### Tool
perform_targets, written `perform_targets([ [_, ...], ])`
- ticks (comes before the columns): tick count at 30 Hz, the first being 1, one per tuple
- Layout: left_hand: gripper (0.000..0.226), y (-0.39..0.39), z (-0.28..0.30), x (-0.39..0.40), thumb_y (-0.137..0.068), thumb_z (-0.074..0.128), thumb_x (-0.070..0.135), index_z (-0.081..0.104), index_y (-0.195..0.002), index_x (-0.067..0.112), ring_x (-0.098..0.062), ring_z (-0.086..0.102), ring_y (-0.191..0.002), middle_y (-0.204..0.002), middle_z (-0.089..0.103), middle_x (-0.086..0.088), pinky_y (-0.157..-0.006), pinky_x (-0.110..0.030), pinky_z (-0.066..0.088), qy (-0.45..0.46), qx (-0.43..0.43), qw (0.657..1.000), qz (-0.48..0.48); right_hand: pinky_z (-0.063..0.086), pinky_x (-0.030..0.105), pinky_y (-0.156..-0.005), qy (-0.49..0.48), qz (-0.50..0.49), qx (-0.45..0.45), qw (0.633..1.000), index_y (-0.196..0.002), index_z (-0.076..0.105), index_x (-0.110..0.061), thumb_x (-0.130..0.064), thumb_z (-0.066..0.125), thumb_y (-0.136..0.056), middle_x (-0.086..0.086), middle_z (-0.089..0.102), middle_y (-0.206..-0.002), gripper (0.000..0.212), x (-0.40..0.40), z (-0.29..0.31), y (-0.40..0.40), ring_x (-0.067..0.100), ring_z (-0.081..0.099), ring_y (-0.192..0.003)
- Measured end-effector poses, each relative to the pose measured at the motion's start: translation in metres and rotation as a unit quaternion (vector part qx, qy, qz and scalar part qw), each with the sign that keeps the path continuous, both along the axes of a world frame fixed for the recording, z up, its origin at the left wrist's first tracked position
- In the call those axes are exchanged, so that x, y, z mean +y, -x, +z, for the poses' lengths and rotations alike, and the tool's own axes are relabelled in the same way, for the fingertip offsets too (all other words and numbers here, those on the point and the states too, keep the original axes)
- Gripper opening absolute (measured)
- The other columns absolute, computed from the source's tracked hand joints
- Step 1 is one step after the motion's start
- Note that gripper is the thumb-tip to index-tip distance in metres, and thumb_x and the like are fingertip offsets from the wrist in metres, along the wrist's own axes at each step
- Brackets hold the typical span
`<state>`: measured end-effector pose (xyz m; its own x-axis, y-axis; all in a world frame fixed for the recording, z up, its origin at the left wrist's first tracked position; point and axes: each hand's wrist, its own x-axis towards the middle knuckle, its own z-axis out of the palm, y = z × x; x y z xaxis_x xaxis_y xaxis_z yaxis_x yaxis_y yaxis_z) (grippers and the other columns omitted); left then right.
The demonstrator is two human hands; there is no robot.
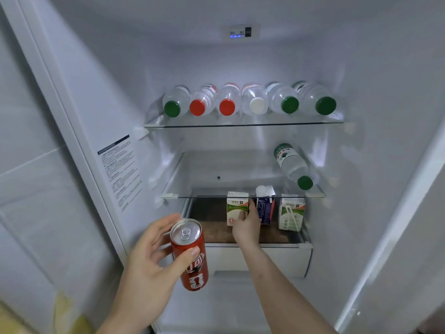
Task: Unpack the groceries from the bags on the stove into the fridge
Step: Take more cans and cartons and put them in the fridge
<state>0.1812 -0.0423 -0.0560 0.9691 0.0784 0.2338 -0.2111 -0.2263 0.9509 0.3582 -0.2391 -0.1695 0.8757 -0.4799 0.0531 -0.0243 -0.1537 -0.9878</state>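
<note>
Head: R hand (pixel 245 222) fingers round carton (pixel 237 208)

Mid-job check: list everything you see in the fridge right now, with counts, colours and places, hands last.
Water bottles, top shelf: six, clear, lying side by side, caps forward: green, red, red, white, green, green.
Water bottle: one, clear, green cap, lying on right of middle shelf.
Milk cartons: two, white-green, bottom compartment, left and right.
Blue carton: one, between them.
Soda can: one, red, outside the fridge front.
Control panel: one, blue lights, ceiling.
Left hand: holds the soda can.
Right hand: grip on the left milk carton.
</note>
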Motion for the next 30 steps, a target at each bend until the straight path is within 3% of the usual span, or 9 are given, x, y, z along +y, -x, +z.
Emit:
perform_targets([
  [4,0.062,0.002,0.003,0.001,-0.074,0.084,-0.003,0.065,-0.123,0.029,-0.006,0.069,-0.111,-0.117,0.075,0.013,-0.099,-0.03,0.053,0.003,-0.001,1.0,-0.01,0.055,0.021,-0.087,-0.012,0.001,0.008,1.0,-0.156,0.041,-0.028,-0.01,0.045,-0.108,-0.003,0.056,-0.145,0.051,0.001,-0.001,0.009,0.02,0.058,-0.129],
  [7,0.062,0.007,0.005,0.004,-0.073,0.085,-0.002,0.065,-0.123,0.031,-0.007,0.068,-0.113,-0.118,0.074,0.013,-0.1,-0.033,0.051,0.003,-0.005,1.0,-0.026,0.049,0.038,-0.111,-0.013,0.013,0.028,0.999,-0.158,0.037,-0.027,-0.013,0.05,-0.107,-0.001,0.051,-0.153,0.055,0.001,0.001,0.034,0.022,0.051,-0.141],
  [10,0.062,0.013,0.009,0.004,-0.073,0.085,0.002,0.065,-0.123,0.033,-0.01,0.067,-0.116,-0.121,0.073,0.012,-0.102,-0.036,0.05,0.001,-0.013,0.999,-0.048,0.04,0.041,-0.119,-0.011,0.04,0.038,0.998,-0.159,0.034,-0.029,-0.012,0.054,-0.105,-0.006,0.048,-0.156,0.06,0.001,0.01,0.076,0.018,0.043,-0.147],
  [14,0.061,0.028,0.02,-0.005,-0.065,0.084,0.023,0.064,-0.121,0.037,-0.012,0.067,-0.116,-0.12,0.073,0.014,-0.103,-0.04,0.05,0.015,-0.022,0.997,-0.079,0.044,0.035,-0.116,0.055,0.111,0.064,0.99,-0.154,0.041,-0.036,-0.017,0.056,-0.105,-0.015,0.045,-0.155,0.054,-0.008,0.038,0.152,0.011,0.045,-0.143],
  [17,0.061,0.045,0.026,-0.018,-0.065,0.083,0.025,0.064,-0.121,0.038,-0.009,0.067,-0.115,-0.119,0.073,0.015,-0.101,-0.041,0.052,0.026,-0.035,0.993,-0.112,0.043,0.024,-0.111,0.115,0.154,0.083,0.978,-0.147,0.046,-0.046,-0.024,0.054,-0.106,-0.024,0.046,-0.148,0.047,-0.025,0.061,0.214,-0.001,0.048,-0.132],
  [19,0.06,0.059,0.027,-0.026,-0.066,0.082,0.024,0.065,-0.121,0.037,-0.008,0.068,-0.112,-0.118,0.073,0.016,-0.098,-0.038,0.052,0.032,-0.049,0.99,-0.132,0.043,0.022,-0.112,0.132,0.144,0.076,0.978,-0.139,0.051,-0.051,-0.024,0.055,-0.106,-0.027,0.051,-0.142,0.043,-0.036,0.075,0.257,-0.005,0.05,-0.128],
  [23,0.061,0.09,0.025,-0.045,-0.07,0.091,0.022,0.064,-0.122,0.036,-0.011,0.068,-0.114,-0.12,0.073,0.012,-0.097,-0.037,0.051,0.049,-0.069,0.981,-0.174,0.043,0.014,-0.107,0.177,0.124,0.049,0.975,-0.133,0.06,-0.046,-0.017,0.056,-0.104,-0.03,0.056,-0.138,0.041,-0.053,0.097,0.341,-0.013,0.051,-0.126],
  [30,0.061,0.158,0.038,-0.093,-0.071,0.088,0.023,0.063,-0.125,0.032,-0.014,0.068,-0.115,-0.121,0.073,0.01,-0.103,-0.052,0.052,0.061,-0.078,0.965,-0.244,0.05,0.021,-0.101,0.186,0.039,0.011,0.982,-0.124,0.067,-0.045,-0.012,0.06,-0.103,-0.022,0.068,-0.127,0.039,-0.098,0.134,0.479,-0.001,0.061,-0.123],
])
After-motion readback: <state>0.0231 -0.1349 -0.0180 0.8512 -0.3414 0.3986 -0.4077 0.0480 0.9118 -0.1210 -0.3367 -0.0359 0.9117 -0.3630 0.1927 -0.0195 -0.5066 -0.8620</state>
